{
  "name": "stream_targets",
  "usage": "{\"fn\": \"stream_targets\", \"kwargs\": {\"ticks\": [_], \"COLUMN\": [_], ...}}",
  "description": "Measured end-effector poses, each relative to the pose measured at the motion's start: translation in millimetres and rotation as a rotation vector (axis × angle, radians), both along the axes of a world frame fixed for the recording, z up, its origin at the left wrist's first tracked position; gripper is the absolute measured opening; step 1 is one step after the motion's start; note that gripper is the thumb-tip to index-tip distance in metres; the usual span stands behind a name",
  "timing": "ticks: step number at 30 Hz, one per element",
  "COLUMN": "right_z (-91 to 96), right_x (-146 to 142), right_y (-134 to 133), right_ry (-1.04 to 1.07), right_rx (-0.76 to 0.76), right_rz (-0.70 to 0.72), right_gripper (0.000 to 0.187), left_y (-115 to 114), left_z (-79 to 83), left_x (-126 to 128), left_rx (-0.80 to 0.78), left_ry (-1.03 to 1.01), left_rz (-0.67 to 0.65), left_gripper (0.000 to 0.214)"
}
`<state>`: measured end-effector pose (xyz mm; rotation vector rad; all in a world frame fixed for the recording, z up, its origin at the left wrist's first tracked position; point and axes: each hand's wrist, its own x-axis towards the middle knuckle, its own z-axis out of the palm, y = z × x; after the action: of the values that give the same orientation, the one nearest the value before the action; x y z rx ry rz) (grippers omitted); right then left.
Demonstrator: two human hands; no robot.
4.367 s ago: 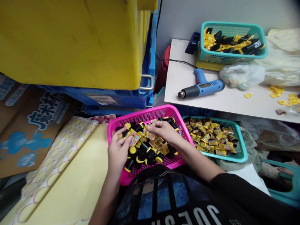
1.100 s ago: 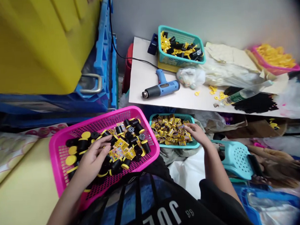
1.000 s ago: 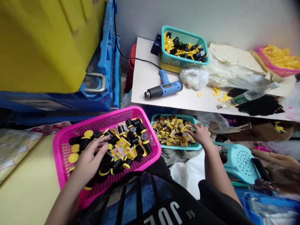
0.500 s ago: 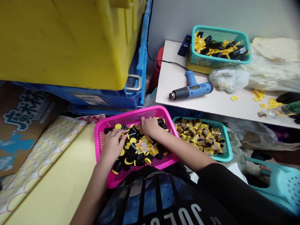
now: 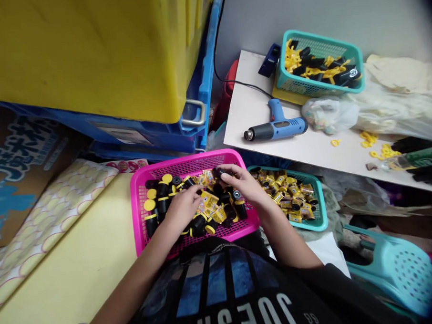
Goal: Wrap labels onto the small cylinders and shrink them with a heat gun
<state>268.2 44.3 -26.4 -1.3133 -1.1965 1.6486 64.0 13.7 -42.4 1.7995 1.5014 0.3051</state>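
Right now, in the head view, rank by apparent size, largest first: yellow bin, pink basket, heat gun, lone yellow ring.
Yellow bin, cut off by frame
Pink basket
Heat gun
Lone yellow ring

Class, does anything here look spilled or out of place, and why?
Small yellow plastic rings lie loose on the white tabletop, outside the upper teal plastic basket holding other yellow pieces, so they look stray. Nearby, a green-labelled clear bottle lies on its side.

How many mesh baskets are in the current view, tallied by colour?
Pink basket: 1
Teal baskets: 2, one beside the pink basket and one over the white table
Total: 3
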Motion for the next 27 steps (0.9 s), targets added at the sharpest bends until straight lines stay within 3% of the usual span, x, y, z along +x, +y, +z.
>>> {"fn": "stream_targets", "kwargs": {"ticks": [3, 6, 10, 12, 17, 21, 23, 27], "right_z": [-5.5, -11.5, -9.2, -2.7, 15.3, 13.9, 7.2, -9.2], "right_x": [12.7, 16.7, 6.1, -3.1, -25.9, -46.6, -57.7, -70.2], "right_y": [-13.2, -19.3, -20.0, -21.3, -29.8, -33.3, -35.2, -43.0], "right_ry": [-0.037, 0.049, 0.064, -0.001, -0.059, -0.133, -0.099, 0.013], "right_rx": [-0.022, -0.098, -0.023, 0.057, 0.124, 0.087, 0.061, -0.05], "right_rz": [-0.09, -0.123, -0.16, -0.094, 0.279, 0.396, 0.342, 0.067], "right_gripper": [0.049, 0.033, 0.031, 0.03, 0.033, 0.031, 0.03, 0.037], "left_y": [-4.9, -11.4, -15.7, -16.6, -21.1, -24.3, -27.1, -36.4], "left_z": [7.5, 15.7, 23.4, 25.1, 27.2, 31.9, 32.8, 25.9], "left_x": [-14.8, -30.5, -42.1, -42.2, -33.7, -26.7, -22.7, -14.4], "left_rx": [-0.013, 0.147, 0.301, 0.291, 0.063, 0.008, 0.019, -0.088], "left_ry": [0.046, 0.131, 0.097, 0.006, -0.401, -0.644, -0.751, -0.949], "left_rz": [0.101, 0.193, 0.17, 0.163, 0.353, 0.339, 0.424, 0.571], "left_gripper": [0.041, 0.039, 0.034, 0.033, 0.035, 0.034, 0.035, 0.054]}}
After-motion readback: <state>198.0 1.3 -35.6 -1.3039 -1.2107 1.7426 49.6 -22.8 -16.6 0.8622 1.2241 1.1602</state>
